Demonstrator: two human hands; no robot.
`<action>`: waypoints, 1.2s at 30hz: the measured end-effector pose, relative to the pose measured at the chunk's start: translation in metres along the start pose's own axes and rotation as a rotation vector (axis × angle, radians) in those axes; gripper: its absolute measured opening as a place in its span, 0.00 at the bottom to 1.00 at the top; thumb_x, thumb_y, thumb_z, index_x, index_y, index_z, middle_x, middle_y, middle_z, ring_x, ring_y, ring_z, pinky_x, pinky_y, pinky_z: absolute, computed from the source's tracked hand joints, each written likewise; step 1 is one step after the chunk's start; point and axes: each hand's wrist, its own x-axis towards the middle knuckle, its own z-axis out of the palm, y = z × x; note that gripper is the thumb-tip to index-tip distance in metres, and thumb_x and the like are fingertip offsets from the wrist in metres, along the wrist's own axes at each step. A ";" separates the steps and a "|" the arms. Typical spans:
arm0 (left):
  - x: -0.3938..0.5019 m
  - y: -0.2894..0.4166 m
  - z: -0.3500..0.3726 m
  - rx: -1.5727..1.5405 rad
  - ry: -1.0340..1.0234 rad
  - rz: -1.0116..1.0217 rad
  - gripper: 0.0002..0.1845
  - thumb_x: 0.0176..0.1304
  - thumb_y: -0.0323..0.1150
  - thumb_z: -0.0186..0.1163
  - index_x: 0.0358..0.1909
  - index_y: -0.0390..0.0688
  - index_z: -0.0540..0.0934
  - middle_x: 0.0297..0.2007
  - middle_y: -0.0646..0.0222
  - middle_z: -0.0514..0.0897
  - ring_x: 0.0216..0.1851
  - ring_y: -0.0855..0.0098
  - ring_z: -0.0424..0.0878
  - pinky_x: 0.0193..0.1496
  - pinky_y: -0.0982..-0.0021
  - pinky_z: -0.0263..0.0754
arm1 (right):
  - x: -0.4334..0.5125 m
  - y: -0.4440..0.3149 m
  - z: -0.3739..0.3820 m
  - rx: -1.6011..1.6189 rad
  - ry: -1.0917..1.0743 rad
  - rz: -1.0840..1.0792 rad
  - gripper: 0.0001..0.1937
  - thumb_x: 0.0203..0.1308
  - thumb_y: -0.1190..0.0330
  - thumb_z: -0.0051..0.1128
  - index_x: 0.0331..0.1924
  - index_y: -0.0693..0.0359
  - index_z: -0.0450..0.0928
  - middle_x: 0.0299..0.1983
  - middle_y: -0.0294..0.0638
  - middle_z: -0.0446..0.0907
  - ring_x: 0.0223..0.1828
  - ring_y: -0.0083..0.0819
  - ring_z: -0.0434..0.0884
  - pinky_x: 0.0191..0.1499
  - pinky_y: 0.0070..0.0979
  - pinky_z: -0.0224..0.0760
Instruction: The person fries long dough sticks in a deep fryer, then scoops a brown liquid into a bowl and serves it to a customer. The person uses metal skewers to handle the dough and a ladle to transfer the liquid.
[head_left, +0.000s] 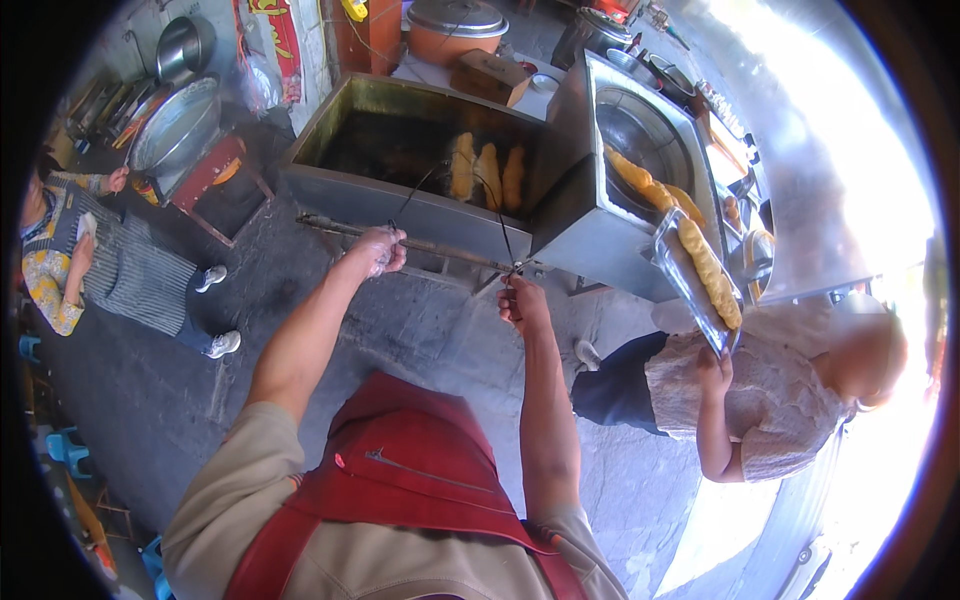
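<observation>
My left hand (381, 250), in a thin clear glove, grips the end of a thin dark metal rod (417, 187) in front of the fryer's near wall. The fingers of my right hand (520, 301) close on the end of another dark rod (502, 217), which curves up into the fryer. Between the rods' far parts lie fried dough sticks (463, 166) in the dark oil of the rectangular metal fryer (360, 184). Two more dough sticks (513, 178) float just to the right. The rods' tips are hard to make out.
At the right, a person (750, 382) holds a metal tray (679, 277) with a long dough stick (709, 274), beside a metal stand (600, 217) with a round pan holding more. Another person (112, 255) stands at the left near a large metal basin (176, 127) on a red stool (196, 193).
</observation>
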 end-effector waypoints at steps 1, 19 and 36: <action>0.001 0.002 0.002 0.000 0.004 -0.004 0.07 0.73 0.35 0.54 0.43 0.42 0.73 0.20 0.65 0.75 0.17 0.67 0.75 0.18 0.65 0.75 | 0.007 -0.001 0.000 0.049 0.014 0.044 0.14 0.72 0.62 0.45 0.46 0.67 0.75 0.24 0.43 0.77 0.17 0.27 0.73 0.14 0.24 0.63; -0.016 -0.050 0.008 0.187 0.009 0.140 0.10 0.76 0.39 0.49 0.48 0.44 0.73 0.18 0.68 0.77 0.13 0.69 0.77 0.13 0.65 0.72 | -0.041 0.026 -0.023 -0.554 0.244 -0.278 0.17 0.72 0.58 0.46 0.39 0.65 0.80 0.20 0.41 0.78 0.22 0.30 0.79 0.22 0.30 0.68; -0.044 -0.010 0.084 0.725 0.075 0.134 0.10 0.62 0.22 0.43 0.28 0.29 0.74 0.20 0.54 0.78 0.17 0.59 0.81 0.16 0.59 0.78 | -0.071 0.067 -0.048 -1.134 0.549 -0.529 0.16 0.69 0.59 0.45 0.47 0.60 0.81 0.38 0.58 0.83 0.42 0.60 0.81 0.46 0.52 0.73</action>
